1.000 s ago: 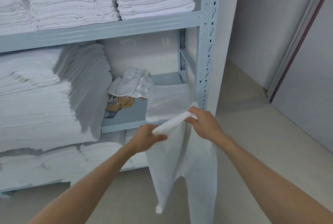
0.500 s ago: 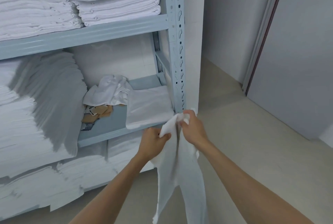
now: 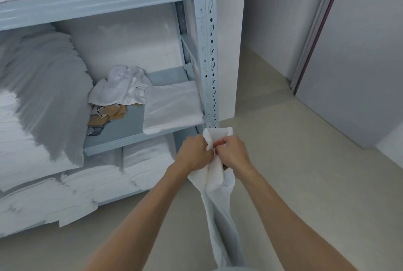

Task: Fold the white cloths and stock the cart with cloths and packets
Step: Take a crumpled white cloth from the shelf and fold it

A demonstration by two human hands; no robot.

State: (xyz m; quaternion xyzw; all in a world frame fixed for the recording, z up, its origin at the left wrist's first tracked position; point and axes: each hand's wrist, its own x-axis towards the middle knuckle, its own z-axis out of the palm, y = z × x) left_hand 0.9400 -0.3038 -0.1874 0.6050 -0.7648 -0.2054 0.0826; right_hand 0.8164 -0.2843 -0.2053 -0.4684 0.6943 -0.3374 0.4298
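A white cloth (image 3: 220,209) hangs down in front of me, bunched at its top edge. My left hand (image 3: 194,154) and my right hand (image 3: 234,154) grip that top edge side by side, knuckles almost touching, just below the front right post of the shelf. On the middle shelf (image 3: 122,131) lie a flat folded white cloth (image 3: 172,107), a crumpled white cloth (image 3: 122,86) and several brown packets (image 3: 108,115). No cart is in view.
The pale blue metal rack's post (image 3: 209,48) rises right above my hands. Tall stacks of folded white linen (image 3: 37,105) fill the left of the rack, the top shelf and the bottom shelf. Bare beige floor (image 3: 305,161) spreads right, up to a grey door (image 3: 359,52).
My hands have come together, gathering the cloth's top edge from a spread hold into a bunch. My view has swung right, so the rack sits further left.
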